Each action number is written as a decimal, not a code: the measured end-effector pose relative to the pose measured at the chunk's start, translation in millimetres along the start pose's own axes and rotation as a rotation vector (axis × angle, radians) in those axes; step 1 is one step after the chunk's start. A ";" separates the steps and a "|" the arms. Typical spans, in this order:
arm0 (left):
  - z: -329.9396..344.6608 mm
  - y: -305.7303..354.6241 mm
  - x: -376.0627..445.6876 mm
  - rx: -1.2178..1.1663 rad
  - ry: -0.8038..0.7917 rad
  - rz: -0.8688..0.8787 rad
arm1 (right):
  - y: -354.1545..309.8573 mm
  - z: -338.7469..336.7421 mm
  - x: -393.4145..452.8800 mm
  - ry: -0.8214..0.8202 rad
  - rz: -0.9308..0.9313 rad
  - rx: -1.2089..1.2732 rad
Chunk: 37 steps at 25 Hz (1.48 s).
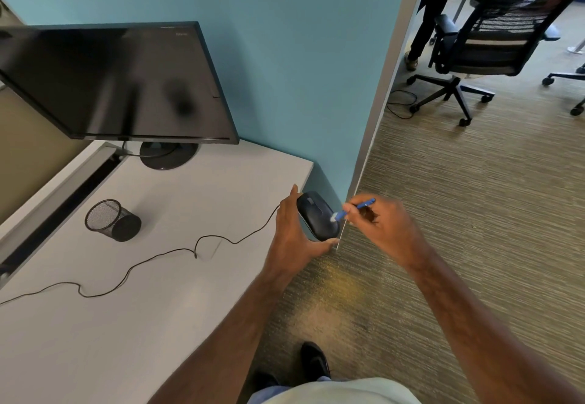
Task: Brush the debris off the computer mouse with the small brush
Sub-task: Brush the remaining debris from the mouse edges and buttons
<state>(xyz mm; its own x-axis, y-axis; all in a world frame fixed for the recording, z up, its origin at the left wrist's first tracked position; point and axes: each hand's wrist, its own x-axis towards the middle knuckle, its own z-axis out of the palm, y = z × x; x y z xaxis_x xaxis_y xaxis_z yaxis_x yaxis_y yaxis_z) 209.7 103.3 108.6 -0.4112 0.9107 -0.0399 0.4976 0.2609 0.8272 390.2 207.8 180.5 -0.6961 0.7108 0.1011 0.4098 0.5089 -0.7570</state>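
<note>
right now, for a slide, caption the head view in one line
Left hand holds a black wired mouse off the desk edge while the right hand works a small blue brush across it.

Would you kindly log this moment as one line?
left hand holds mouse off desk edge | right hand holds brush | bristles on mouse

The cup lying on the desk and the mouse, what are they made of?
The cup looks like black wire mesh, probably metal: you can see the desk through its fine grid of holes. The mouse, gripped by the left hand, looks like dark hard plastic, smooth with a soft sheen. The picture is a bit blurry, so that is a guess.
</note>
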 end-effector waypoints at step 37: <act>-22.6 -18.9 -19.0 -0.048 0.128 -0.055 | -5.7 39.8 5.8 0.000 0.099 0.287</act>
<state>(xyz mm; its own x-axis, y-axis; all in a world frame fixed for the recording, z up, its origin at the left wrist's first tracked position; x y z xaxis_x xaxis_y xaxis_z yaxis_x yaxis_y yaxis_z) 190.8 73.9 106.4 -0.5321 0.8465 -0.0167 0.4357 0.2907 0.8519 360.3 189.7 159.7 -0.6611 0.7501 0.0175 0.2926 0.2792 -0.9146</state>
